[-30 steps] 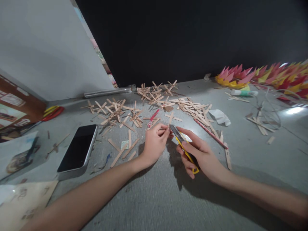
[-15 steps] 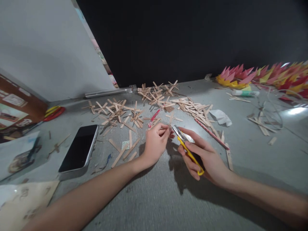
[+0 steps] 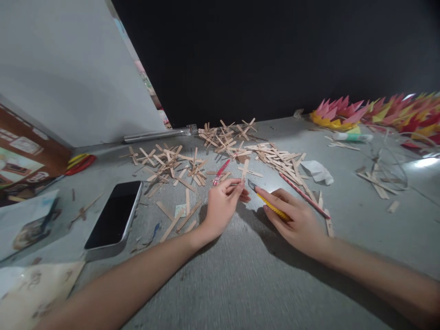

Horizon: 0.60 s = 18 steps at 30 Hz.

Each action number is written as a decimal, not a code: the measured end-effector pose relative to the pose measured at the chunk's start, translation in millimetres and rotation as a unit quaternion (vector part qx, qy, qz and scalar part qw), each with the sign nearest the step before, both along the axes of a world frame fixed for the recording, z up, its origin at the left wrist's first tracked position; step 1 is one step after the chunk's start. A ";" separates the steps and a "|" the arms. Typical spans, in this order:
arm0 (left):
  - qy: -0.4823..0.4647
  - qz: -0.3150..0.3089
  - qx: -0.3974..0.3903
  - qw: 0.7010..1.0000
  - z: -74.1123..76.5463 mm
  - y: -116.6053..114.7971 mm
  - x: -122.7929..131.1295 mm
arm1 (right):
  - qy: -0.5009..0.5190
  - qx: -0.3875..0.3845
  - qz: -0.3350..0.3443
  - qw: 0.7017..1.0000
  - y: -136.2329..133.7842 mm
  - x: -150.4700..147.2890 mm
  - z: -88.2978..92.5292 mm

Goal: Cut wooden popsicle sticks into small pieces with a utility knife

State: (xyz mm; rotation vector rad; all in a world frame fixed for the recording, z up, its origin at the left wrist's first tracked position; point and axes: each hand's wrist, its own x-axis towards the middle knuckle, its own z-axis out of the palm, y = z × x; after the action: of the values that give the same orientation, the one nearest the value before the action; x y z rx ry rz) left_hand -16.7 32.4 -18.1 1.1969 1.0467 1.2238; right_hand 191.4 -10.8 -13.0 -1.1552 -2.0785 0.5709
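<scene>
Grey table (image 3: pixel 206 288) carrying scattered sticks

Loose wooden sticks (image 3: pixel 275 158) are lying heaped right of the frame's centre, while crossed sticks (image 3: pixel 168 161) are sitting in clusters at upper centre and left of centre. A dark-screened phone (image 3: pixel 115 213) is resting at the left. Crumpled white paper (image 3: pixel 318 172) is lying near the heap; a white-and-green tube (image 3: pixel 354 137) is lying at the upper right, near a pink-and-yellow paper piece (image 3: pixel 338 117).
</scene>
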 end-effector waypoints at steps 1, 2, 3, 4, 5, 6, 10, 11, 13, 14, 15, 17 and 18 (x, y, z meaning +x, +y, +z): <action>0.000 -0.003 -0.001 1.000 0.3 0.2 0.0 | 0.002 0.001 0.001 1.000 0.1 0.6 -0.4; -0.001 -0.005 -0.001 1.000 0.5 0.5 0.0 | 0.007 0.000 0.000 1.000 0.0 1.2 -0.2; 0.000 -0.006 0.000 1.000 0.4 1.0 -0.2 | 0.013 -0.001 -0.004 1.000 -0.2 1.6 0.2; 0.004 -0.006 0.002 1.000 0.2 1.6 -0.6 | 0.019 -0.006 -0.009 1.000 -0.4 2.0 1.0; 0.014 -0.007 0.006 1.000 -0.1 2.3 -1.0 | 0.024 -0.012 -0.013 1.000 -0.5 2.1 1.7; 0.029 -0.010 0.012 0.999 -0.4 3.0 -1.5 | 0.029 -0.019 -0.015 0.999 -0.5 2.2 2.3; 0.103 -0.036 0.042 0.993 0.6 4.0 -3.1 | 0.047 -0.030 -0.068 0.996 2.6 1.5 1.7; 0.120 -0.042 0.048 0.991 1.5 3.5 -3.3 | 0.057 -0.030 -0.098 0.993 4.3 1.4 1.1; 0.154 -0.054 0.066 0.984 3.7 1.6 -3.2 | 0.078 -0.053 -0.148 0.985 8.8 1.5 0.3; 0.169 -0.063 0.080 0.980 4.7 0.4 -3.0 | 0.083 -0.074 -0.158 0.981 11.3 1.8 0.3; 0.181 -0.071 0.097 0.976 5.3 -0.9 -2.7 | 0.084 -0.097 -0.159 0.979 13.7 2.3 0.6; 0.195 -0.082 0.127 0.969 5.3 -3.0 -1.8 | 0.082 -0.123 -0.148 0.978 17.4 3.3 2.1; 0.197 -0.087 0.131 0.968 4.8 -3.7 -1.3 | 0.082 -0.127 -0.143 0.978 18.5 3.7 3.1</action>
State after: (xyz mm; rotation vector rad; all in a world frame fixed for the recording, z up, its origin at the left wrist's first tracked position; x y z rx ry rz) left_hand -18.0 28.7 -13.4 1.7525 1.0566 1.0308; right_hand 195.1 7.7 -9.9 -1.4698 -1.6947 0.7778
